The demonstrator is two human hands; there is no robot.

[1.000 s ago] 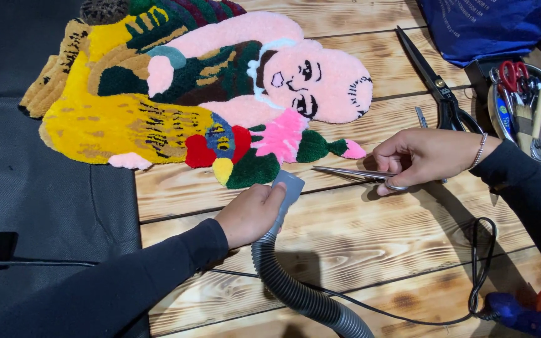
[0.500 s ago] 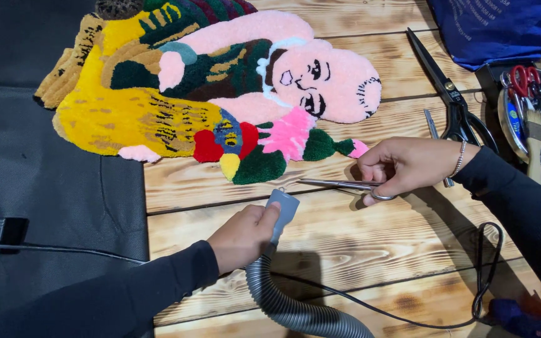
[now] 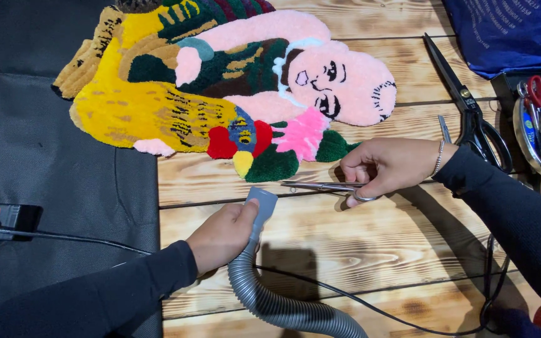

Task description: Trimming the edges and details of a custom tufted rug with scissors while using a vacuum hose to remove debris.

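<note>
Grip: left hand (image 3: 220,235) wraps ribbed grey hose nozzle (image 3: 259,209); right hand (image 3: 386,164) pinches slim steel scissors (image 3: 324,186).

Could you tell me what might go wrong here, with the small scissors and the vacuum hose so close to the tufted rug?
The small scissors in the right hand point at the rug's green edge, so a slip could snip pile. The grey nozzle in the left hand sits near the blade tips and could knock them. The black cable under the hose might snag.
</note>
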